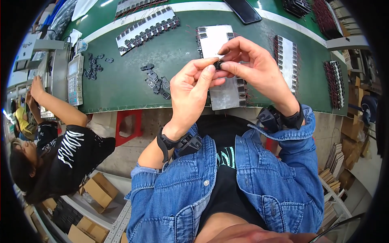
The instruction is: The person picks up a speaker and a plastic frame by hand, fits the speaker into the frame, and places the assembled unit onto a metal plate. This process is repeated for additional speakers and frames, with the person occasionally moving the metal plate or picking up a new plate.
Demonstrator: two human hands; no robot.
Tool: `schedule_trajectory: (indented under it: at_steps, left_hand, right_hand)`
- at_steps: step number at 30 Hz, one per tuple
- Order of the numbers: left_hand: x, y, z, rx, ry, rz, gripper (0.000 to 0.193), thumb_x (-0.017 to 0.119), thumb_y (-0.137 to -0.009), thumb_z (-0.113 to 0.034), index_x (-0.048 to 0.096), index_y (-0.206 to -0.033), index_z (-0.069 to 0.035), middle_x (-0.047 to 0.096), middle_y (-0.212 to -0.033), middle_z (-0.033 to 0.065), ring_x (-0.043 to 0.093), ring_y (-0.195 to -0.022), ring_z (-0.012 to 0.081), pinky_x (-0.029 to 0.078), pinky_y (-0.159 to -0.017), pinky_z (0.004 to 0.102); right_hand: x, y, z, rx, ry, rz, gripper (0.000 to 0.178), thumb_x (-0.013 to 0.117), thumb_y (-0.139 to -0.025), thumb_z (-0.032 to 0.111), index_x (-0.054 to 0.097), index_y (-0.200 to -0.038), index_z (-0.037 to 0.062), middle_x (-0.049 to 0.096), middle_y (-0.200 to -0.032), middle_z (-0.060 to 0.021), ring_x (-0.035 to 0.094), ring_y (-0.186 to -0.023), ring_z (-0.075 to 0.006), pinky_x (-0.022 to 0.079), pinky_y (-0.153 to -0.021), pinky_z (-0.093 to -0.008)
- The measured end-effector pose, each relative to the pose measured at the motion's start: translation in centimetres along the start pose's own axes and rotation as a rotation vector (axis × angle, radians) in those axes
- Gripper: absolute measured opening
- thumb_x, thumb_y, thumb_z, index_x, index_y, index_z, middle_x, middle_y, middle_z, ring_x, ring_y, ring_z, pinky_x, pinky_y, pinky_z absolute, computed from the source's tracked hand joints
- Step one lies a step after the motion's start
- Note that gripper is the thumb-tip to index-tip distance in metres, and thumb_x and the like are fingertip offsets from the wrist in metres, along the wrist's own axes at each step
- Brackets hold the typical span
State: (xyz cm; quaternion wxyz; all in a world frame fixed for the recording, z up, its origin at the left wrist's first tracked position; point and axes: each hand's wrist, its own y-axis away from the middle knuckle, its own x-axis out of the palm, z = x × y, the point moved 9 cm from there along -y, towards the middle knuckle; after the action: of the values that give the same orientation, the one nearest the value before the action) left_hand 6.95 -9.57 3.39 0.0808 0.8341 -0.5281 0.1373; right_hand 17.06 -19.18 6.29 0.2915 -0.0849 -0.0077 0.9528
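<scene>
Above the green table, both hands meet fingertip to fingertip. My left hand is closed in a pinch on a small black part. My right hand grips the same part from the other side with thumb and finger; its details are mostly hidden by the fingers. Directly below the hands lies a pale metal plate with small black rectangular parts, some with thin red wires, along its edges. Loose black parts lie in a small pile left of my left hand.
More loaded plates lie at the upper left and right. A dark phone rests at the back. Loose black pieces lie beside a grey keypad device. At left sits another person, near a red stool.
</scene>
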Motion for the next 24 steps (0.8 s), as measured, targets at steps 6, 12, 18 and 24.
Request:
schedule_trajectory:
  at_steps: [6, 12, 18, 24]
  left_hand:
    - [-0.1, 0.0, -0.3, -0.012, 0.028, -0.008, 0.022, 0.053, -0.102, -0.006, 0.060, -0.119, 0.007, 0.069, -0.107, 0.0144, 0.071, -0.095, 0.0187, 0.060, -0.083, 0.0271]
    - [-0.7, -0.5, -0.1, -0.086, 0.038, -0.026, 0.022, 0.053, -0.102, -0.005, 0.061, -0.119, 0.006, 0.070, -0.104, 0.0143, 0.072, -0.094, 0.0183, 0.060, -0.082, 0.0270]
    - [-0.8, -1.3, -0.5, -0.067, 0.019, -0.046, 0.020, 0.054, -0.101, -0.005, 0.061, -0.117, 0.006, 0.070, -0.103, 0.0136, 0.071, -0.094, 0.0176, 0.060, -0.082, 0.0268]
    - [-1.3, -2.2, -1.3, -0.045, -0.065, -0.026, 0.015, 0.058, -0.098, -0.002, 0.061, -0.109, 0.007, 0.071, -0.100, 0.0129, 0.071, -0.091, 0.0168, 0.060, -0.080, 0.0268]
  right_hand:
    - [0.5, -0.1, -0.3, 0.036, -0.132, 0.026, 0.017, 0.064, -0.093, 0.000, 0.062, -0.109, 0.0001, 0.064, -0.101, -0.0032, 0.065, -0.091, -0.0100, 0.056, -0.079, -0.0244]
    - [0.7, 0.7, 0.5, -0.078, 0.056, -0.091, 0.015, 0.063, -0.094, -0.001, 0.062, -0.109, -0.0015, 0.064, -0.101, -0.0043, 0.065, -0.090, -0.0107, 0.056, -0.079, -0.0249]
    - [0.5, -0.6, -0.2, -0.041, -0.032, -0.067, 0.017, 0.062, -0.093, -0.001, 0.062, -0.110, -0.0011, 0.064, -0.101, -0.0053, 0.065, -0.092, -0.0113, 0.056, -0.079, -0.0250]
    - [0.9, -1.8, 1.2, 0.049, 0.080, 0.015, 0.023, 0.064, -0.091, -0.001, 0.062, -0.114, -0.0007, 0.065, -0.097, -0.0068, 0.064, -0.092, -0.0100, 0.054, -0.078, -0.0248]
